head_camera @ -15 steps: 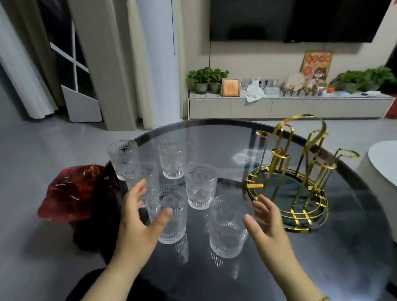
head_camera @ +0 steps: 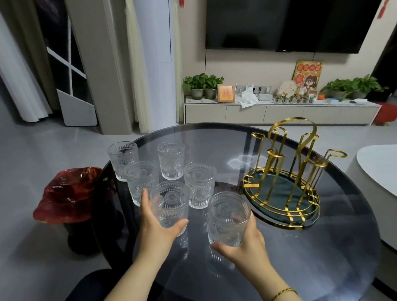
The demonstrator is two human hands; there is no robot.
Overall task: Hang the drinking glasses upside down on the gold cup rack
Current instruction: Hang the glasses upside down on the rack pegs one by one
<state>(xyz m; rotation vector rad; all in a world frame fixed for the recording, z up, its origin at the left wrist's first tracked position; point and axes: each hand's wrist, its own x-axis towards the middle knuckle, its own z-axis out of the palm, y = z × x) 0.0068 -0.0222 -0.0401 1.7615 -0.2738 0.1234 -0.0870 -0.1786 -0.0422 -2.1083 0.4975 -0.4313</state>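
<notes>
Both hands have now closed on glasses: left hand (head_camera: 159, 229) grips the near-left glass (head_camera: 170, 204), right hand (head_camera: 245, 246) the near-right glass (head_camera: 227, 218) (upright), gold rack (head_camera: 285, 178) just beyond.

I take the round dark glass table (head_camera: 289, 271) in front of me as my landmark. Just left of it, on the grey floor, a bin lined with a crumpled red bag (head_camera: 67, 197) stands. Beyond its far edge runs a long low cabinet (head_camera: 280, 115) with potted plants (head_camera: 201, 85) on top and a dark television (head_camera: 298, 18) above. At its right, a white tabletop (head_camera: 387, 174) curves.
</notes>
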